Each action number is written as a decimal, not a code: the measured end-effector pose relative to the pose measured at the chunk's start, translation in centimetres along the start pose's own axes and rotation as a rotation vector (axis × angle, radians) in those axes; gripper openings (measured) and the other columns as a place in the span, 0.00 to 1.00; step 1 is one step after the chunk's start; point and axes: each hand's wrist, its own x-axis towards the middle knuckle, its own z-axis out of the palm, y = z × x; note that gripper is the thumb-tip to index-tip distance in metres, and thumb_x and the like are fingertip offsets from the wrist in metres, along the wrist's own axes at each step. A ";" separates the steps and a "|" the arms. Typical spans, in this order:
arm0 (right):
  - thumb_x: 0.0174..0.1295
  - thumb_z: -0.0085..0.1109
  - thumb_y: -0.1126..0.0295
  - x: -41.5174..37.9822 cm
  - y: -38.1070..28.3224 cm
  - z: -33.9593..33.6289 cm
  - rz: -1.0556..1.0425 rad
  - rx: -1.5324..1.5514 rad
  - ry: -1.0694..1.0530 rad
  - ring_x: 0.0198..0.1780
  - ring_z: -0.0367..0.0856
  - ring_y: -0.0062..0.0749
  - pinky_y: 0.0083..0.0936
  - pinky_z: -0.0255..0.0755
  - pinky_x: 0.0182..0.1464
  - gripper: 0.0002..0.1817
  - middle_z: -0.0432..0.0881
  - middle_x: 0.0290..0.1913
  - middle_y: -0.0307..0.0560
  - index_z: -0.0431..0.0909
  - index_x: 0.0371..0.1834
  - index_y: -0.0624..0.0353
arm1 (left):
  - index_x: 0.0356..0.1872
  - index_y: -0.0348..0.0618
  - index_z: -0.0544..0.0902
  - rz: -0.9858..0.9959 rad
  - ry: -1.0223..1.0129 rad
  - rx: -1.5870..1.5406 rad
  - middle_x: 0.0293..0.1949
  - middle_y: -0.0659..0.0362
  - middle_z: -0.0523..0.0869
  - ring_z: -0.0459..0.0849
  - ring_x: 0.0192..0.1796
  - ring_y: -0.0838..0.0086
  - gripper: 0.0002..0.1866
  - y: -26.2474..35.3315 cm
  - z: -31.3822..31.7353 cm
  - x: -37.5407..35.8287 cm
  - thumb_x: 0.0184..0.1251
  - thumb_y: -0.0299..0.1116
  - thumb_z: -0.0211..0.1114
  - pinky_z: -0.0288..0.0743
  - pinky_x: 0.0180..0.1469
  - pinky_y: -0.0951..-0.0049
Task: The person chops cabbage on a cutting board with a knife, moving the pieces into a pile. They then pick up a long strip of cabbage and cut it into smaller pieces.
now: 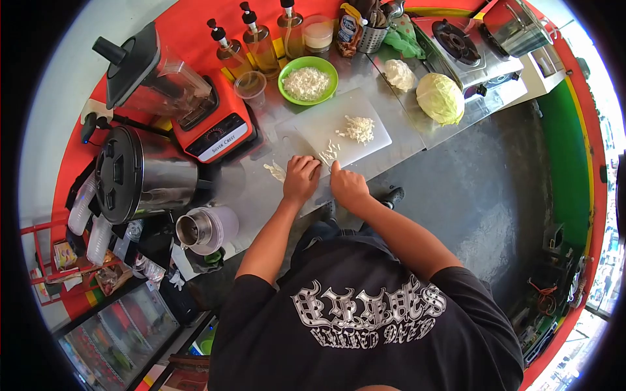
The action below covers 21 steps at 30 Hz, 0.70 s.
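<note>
My left hand (303,177) has its fingers curled down at the near left edge of the white cutting board (365,151); whatever lies under the fingertips is hidden. Close beside it, my right hand (350,188) is closed with its index finger stretched forward, apparently along a knife (324,160) that is mostly hidden. Just ahead of the fingertips lie a few pale chopped strips (331,152). A larger heap of chopped pale vegetable (358,130) sits farther back on the board. Left of my left hand, pale scraps (276,171) rest on the metal counter (251,195).
Behind the board stands a green bowl (331,85) of white shreds. A cabbage (440,99) and a pale lump (399,75) are to the right, near the stove (466,49). A red blender (218,133), a lidded metal pot (166,176) and pump bottles (259,47) line the left and back.
</note>
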 end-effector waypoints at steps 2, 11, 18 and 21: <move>0.71 0.47 0.71 -0.1 -0.2 -0.7 -0.009 0.014 -0.014 0.39 0.91 0.52 0.44 0.84 0.38 0.06 0.88 0.35 0.62 0.69 0.45 0.60 | 0.40 0.43 0.86 -0.004 -0.008 -0.017 0.42 0.60 0.84 0.79 0.48 0.60 0.07 0.1 -0.1 0.2 0.61 0.28 0.70 0.73 0.54 0.60; 0.70 0.48 0.72 -0.4 -0.4 0.7 0.037 -0.036 0.020 0.38 0.91 0.51 0.44 0.84 0.39 0.05 0.89 0.34 0.60 0.69 0.44 0.61 | 0.40 0.43 0.86 -0.011 0.013 0.007 0.41 0.59 0.84 0.80 0.46 0.59 0.07 -0.1 0.1 -0.1 0.61 0.28 0.69 0.73 0.53 0.60; 0.70 0.46 0.72 -1.3 -1.1 -0.8 0.026 0.019 -0.040 0.38 0.91 0.53 0.45 0.84 0.40 0.06 0.88 0.34 0.61 0.68 0.46 0.62 | 0.39 0.42 0.86 -0.040 -0.006 -0.016 0.41 0.57 0.85 0.80 0.48 0.58 0.07 0.0 -0.2 0.0 0.61 0.28 0.69 0.74 0.54 0.59; 0.70 0.47 0.72 -1.0 -0.9 0.1 0.050 0.012 -0.042 0.39 0.91 0.53 0.46 0.83 0.40 0.06 0.89 0.35 0.61 0.68 0.46 0.61 | 0.39 0.40 0.86 -0.060 -0.024 -0.018 0.42 0.55 0.85 0.80 0.49 0.56 0.07 -0.2 -0.1 0.0 0.62 0.29 0.69 0.74 0.56 0.58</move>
